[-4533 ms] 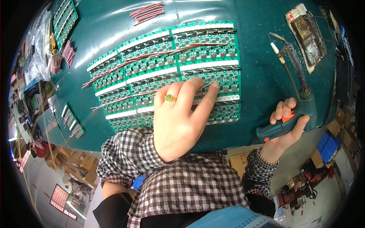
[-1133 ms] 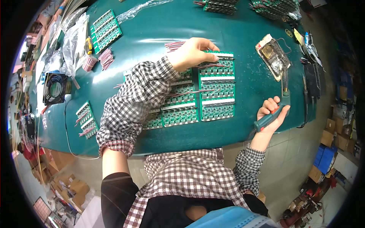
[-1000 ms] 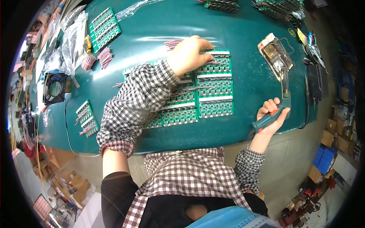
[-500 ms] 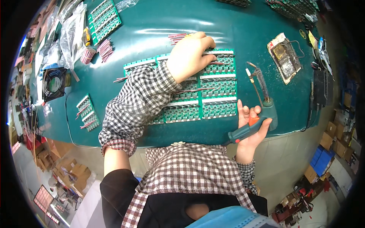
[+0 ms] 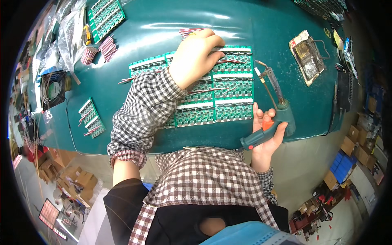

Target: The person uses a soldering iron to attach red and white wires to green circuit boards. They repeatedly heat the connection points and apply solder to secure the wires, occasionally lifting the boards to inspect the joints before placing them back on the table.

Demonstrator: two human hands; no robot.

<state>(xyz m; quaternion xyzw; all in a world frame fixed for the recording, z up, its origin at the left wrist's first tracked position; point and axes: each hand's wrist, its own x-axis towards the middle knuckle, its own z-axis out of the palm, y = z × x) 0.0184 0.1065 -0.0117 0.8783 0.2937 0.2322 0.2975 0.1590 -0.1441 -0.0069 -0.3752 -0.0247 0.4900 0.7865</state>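
"So, what's on the green table?"
"Joined circuit boards, partly under the left checked sleeve."
"What's changed?"
"The soldering gun: clasped in the right hand, it's just beside them now, seemingly handier for that work. The left hand curls over their upper edge."
"Where from?"
"The tray. Whether the left hand pinches red wires, I can't tell."

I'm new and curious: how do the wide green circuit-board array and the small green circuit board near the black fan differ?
The wide array is much larger than the small board. The left hand is over the array; no hand touches the small board. Both carry white strips and red wires.
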